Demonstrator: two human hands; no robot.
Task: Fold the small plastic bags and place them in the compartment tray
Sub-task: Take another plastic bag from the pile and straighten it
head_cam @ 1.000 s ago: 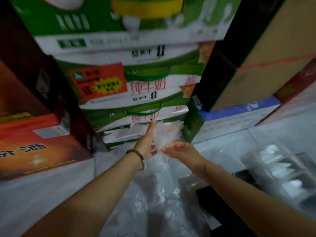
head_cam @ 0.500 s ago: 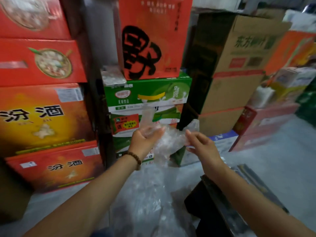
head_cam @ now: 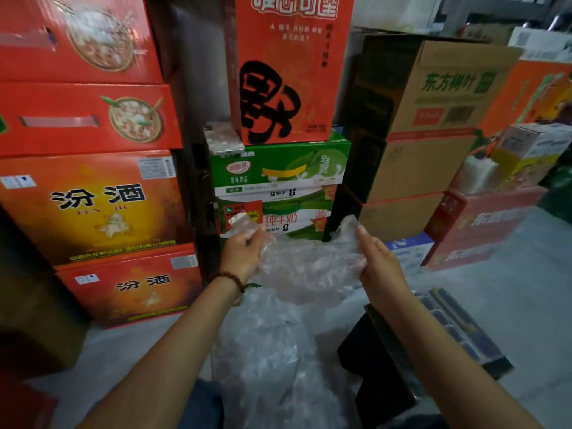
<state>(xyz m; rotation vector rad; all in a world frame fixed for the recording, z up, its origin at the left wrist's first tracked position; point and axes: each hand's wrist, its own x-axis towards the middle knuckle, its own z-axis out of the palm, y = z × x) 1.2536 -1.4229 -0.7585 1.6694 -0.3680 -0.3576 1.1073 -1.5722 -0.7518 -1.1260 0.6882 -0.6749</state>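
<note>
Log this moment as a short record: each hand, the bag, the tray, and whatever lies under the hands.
left hand: grips the left end of the plastic bag, fingers curled round it
right hand: holds the bag's right edge
plastic bag: clear, crumpled, spread in the air between both hands
tray: dark, low on the right, partly hidden by the right forearm; contents unclear
pile of bags: clear plastic, below the hands

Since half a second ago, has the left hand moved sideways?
Yes, leftward. The left hand was right of the red sticker on the green milk cartons; now it sits directly below that sticker, stretching the plastic bag wider.
</note>
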